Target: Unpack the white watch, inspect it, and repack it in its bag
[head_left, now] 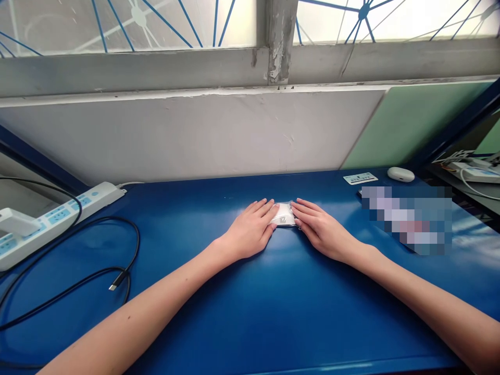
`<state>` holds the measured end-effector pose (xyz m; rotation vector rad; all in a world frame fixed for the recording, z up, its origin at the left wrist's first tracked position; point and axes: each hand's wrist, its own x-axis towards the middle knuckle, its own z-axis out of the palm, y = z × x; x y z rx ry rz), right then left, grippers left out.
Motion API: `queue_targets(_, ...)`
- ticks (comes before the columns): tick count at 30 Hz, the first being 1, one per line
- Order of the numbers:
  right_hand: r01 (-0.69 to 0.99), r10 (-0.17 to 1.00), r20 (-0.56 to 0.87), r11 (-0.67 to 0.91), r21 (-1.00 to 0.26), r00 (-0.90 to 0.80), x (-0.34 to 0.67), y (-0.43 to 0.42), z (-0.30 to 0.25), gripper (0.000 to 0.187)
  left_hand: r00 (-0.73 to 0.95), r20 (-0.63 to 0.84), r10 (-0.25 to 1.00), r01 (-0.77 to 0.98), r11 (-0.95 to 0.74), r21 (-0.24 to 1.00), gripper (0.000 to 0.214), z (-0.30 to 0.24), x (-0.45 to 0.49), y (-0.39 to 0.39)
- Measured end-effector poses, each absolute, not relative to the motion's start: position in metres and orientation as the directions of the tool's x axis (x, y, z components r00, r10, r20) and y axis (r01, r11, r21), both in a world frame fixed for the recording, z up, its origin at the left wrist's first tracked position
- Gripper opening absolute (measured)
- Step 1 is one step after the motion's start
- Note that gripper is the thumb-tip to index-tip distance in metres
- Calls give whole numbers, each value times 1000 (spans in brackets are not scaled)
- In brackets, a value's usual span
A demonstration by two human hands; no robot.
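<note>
A small white packet [284, 214] in clear plastic, with a dark printed mark on its near part, lies on the blue table [250, 312] at the middle of the view. My left hand [252, 229] is on its left end, long fingers over the top and far side, thumb at the near edge. At the right end, my right hand [321, 229] holds the packet's edge between fingers and thumb. Both palms face down, low to the table. The packet's two ends are partly hidden under the fingers.
On the left are a white power strip [58, 219] and a looped black cable [136, 234] with a USB-C plug. At the back right lie a card [360, 178] and a white earbud case [401, 174]. A blurred-out item [406, 219] sits nearer. A wall [195, 135] bounds the back.
</note>
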<state>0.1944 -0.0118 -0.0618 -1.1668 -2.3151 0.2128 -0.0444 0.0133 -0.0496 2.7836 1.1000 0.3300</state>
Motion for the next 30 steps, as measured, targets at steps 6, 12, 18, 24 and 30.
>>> queue_targets(6, 691, 723, 369, 682, -242, -584, 189, -11, -49, 35, 706, 131, 696, 670, -716, 198, 51, -48, -42, 11)
queue_targets(12, 729, 746, 379, 647, -223, -547, 180, -9, -48, 34, 686, 156, 711, 668, -700, 253, 51, -49, -43, 12)
queue_targets(18, 643, 877, 428, 459, -613, -218, 188, 3, -63, 30, 692, 176, 700, 607, -696, 383, 47, -51, -48, 13)
queue_targets(24, 408, 882, 413, 472, -782, -228, 190, 1, -57, 29, 628, 297, 720, 462, -651, 603, 44, -41, -51, 10)
queue_targets(30, 332, 832, 542, 547, -768, -117, 192, -3, -39, 15, 686, 268, 677, 401, -658, 637, 44, -32, -49, 6)
